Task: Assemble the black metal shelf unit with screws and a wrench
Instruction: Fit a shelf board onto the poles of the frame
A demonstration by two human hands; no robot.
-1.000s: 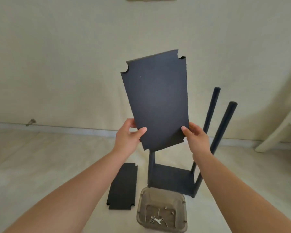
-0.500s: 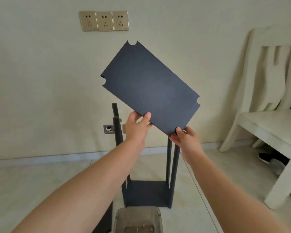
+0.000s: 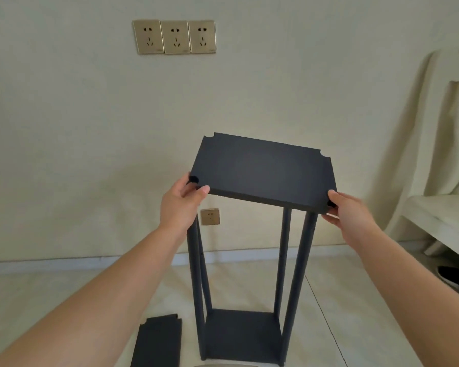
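We hold the black shelf panel [image 3: 263, 170] nearly flat above the top ends of the four posts of the shelf frame [image 3: 243, 332], which stands on the floor [image 3: 342, 300] near the wall. Our left hand [image 3: 180, 205] has its grip pinched on the near left corner of the panel, thumb on top. Our right hand [image 3: 353, 218] grasps the near right corner in the same way. A second panel [image 3: 159, 340] lies flat on the floor, just left of the frame.
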